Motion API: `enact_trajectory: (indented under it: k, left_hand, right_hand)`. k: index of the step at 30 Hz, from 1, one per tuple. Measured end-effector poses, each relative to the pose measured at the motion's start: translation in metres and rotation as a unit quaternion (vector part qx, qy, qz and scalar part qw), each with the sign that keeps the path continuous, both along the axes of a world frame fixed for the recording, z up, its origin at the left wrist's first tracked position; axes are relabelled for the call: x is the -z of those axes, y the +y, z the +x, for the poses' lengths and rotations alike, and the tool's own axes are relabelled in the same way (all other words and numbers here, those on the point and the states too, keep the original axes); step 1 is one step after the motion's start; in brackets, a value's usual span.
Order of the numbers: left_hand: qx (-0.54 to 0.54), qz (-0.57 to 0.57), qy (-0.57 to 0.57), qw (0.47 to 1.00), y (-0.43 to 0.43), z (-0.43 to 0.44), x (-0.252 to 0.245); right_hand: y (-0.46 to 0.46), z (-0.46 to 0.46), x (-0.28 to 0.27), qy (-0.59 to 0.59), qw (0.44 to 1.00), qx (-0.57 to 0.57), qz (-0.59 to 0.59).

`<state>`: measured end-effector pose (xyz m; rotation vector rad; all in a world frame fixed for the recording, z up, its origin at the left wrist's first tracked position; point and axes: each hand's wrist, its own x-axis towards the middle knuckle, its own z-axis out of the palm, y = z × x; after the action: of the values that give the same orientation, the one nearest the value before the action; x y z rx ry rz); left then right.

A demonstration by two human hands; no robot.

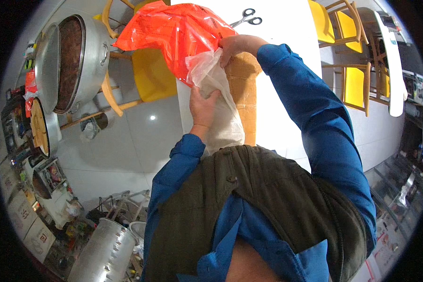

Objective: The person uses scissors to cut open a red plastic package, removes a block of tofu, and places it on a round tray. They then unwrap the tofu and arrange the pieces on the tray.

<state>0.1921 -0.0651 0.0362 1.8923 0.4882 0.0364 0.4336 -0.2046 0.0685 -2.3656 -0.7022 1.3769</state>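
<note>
My left hand [203,107] grips a whitish translucent plastic bag [224,121], thumb and fingers apart around its side. At the bag's upper end, my right hand [234,47] pinches plastic between thumb and fingers, where the whitish bag meets a red plastic bag [176,31]. The red bag lies crumpled across the table's left edge. A brown cardboard piece or box wrapped in clear tape [245,91] lies on the white table [280,105], just right of the whitish bag. Scissors with black handles [248,17] lie beyond my right hand. What the whitish bag holds cannot be told.
A yellow chair [151,74] stands against the table's left side, with a large metal pot [91,67] beyond it. More yellow chairs [354,88] stand at the right. A tall metal cylinder [104,250] and cluttered goods are at the lower left.
</note>
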Motion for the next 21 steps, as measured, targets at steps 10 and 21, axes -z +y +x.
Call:
enact_trajectory:
  k: [10,21]
  left_hand:
    - [-0.021,0.029,0.041,0.999,-0.008,0.003,0.003]
    - [-0.016,0.107,0.077,0.991,-0.012,0.013,0.004]
  right_hand:
    - [-0.014,-0.014,0.0,0.07,0.994,0.042,0.069]
    - [0.003,-0.043,-0.037,-0.18,0.976,-0.093,-0.079]
